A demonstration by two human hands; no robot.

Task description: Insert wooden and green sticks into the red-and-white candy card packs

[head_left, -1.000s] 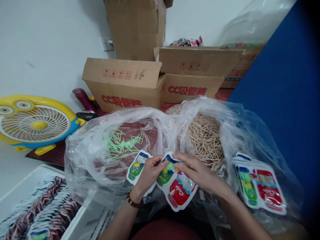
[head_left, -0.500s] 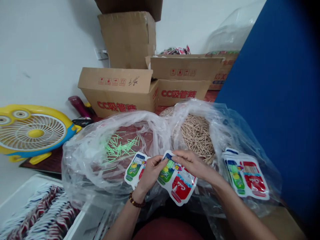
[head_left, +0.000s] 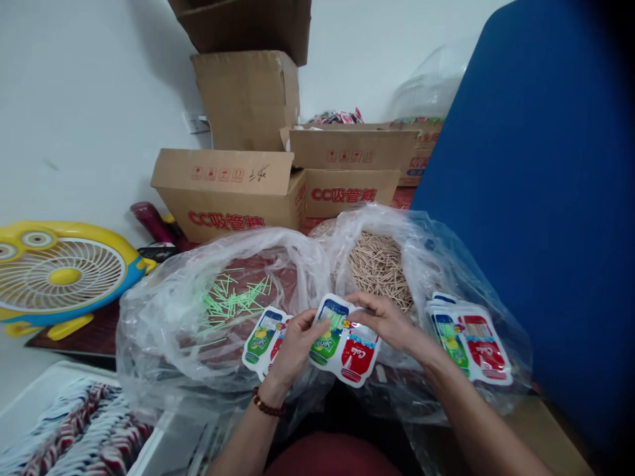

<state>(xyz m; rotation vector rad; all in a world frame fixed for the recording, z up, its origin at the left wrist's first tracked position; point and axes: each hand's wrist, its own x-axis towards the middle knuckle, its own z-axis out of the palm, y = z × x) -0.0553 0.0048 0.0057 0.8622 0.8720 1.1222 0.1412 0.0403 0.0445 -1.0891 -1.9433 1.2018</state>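
Observation:
Between my hands is a flat, bottle-shaped candy pouch, one half green with a Sprite label, the other red with a Cola label. My left hand pinches its green side with the thumb on the front. At its upper right edge, my right hand grips it with the fingertips. Green sticks show through the window of the green half. Another such pouch is partly hidden behind my left hand. A pile of similar pouches lies to the right of my right hand.
Thin green sticks lie in a clear plastic bag at left; brown sticks fill another bag. Cardboard boxes stand behind. A yellow fan and a white bin of stacked pouches are at left, a blue panel at right.
The pouch in my hands has turned more upright, its red half swinging up. The whole view has shifted a little, so the surroundings sit slightly lower and further left.

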